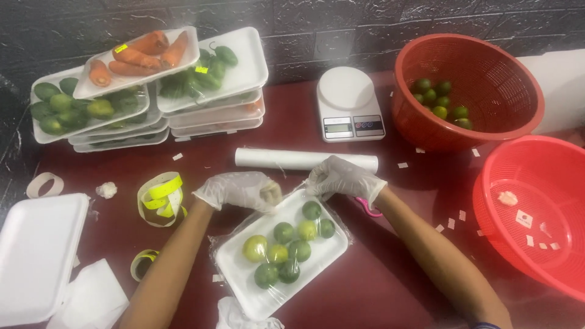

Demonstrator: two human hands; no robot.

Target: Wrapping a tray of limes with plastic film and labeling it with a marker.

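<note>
Left hand (239,190): your grip pinches the film at the tray (244,268) edge
Right hand (341,178): your grip pulls film over the limes (286,244)

I count eight limes (283,233) on the wrapped foam tray (244,286), about eight more in one of two red baskets (426,122), four carrots (131,58) on the top tray, one kitchen scale (348,103), one film roll (304,159), and two gloved hands (237,190).
</note>
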